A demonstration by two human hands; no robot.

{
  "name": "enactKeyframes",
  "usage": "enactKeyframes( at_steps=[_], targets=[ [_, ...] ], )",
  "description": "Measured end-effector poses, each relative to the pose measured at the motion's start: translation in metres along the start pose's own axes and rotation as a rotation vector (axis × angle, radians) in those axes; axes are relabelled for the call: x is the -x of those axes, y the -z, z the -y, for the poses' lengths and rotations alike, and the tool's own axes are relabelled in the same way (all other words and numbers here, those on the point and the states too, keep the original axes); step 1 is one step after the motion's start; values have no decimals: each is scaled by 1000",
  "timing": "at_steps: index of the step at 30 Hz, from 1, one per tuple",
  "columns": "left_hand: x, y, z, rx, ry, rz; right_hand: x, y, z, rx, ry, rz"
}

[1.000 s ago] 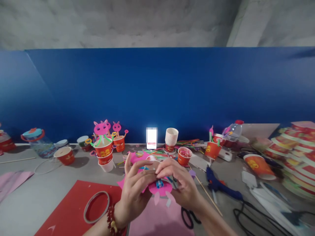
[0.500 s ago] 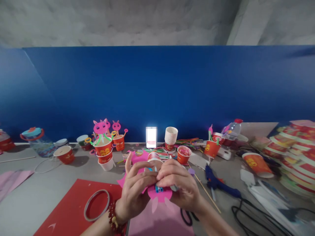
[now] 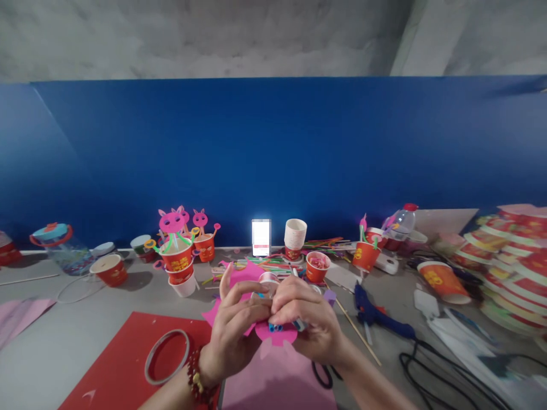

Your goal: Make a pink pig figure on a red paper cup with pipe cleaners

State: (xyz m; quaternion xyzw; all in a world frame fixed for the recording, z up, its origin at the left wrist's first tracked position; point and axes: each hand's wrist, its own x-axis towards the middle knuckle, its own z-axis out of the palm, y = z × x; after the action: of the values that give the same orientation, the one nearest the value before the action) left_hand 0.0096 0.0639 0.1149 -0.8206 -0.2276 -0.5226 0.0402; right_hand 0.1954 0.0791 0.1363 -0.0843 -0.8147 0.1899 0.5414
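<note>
Close together at the middle, my left hand [image 3: 239, 322] and my right hand [image 3: 305, 313] are closed round a pink paper cut-out [image 3: 277, 337] with two paler ears hanging toward me. Short blue tube pieces [image 3: 276, 328] lie against its face, just under my fingertips. Both hands pinch at its upper edge, and the fingers hide most of the piece. A slim whitish stick shows partly beside my right hand. Behind my left hand lies a bright pink paper sheet [image 3: 243, 274] with cut edges. Pale pink paper [image 3: 277, 381] is below both hands.
On red card [image 3: 115, 353] at left sits a tape roll [image 3: 166, 357]. Red cups [image 3: 177, 256] bearing pink animal masks stand behind it. A blue glue gun [image 3: 378, 316] with its black cable lies right, near stacked bowls [image 3: 521, 267]. A stack of white cups [image 3: 295, 233] stands at the back.
The pink cut-out tips slightly in my fingers, its ears rising a little. Both hands keep their grip in nearly the same place. The whole view shifts slightly.
</note>
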Motion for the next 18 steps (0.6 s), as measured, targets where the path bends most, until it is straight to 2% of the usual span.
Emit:
enactKeyframes(
  at_steps=[8,13,18],
  targets=[
    [3,-3,-4,32,59,-36,0,0,-3,-4,9,31],
    [2,-5,-4,61,51,-15,-1,1,-1,-20,24,27],
    [4,-5,-1,44,69,-17,0,1,-5,-14,-28,32]
  ],
)
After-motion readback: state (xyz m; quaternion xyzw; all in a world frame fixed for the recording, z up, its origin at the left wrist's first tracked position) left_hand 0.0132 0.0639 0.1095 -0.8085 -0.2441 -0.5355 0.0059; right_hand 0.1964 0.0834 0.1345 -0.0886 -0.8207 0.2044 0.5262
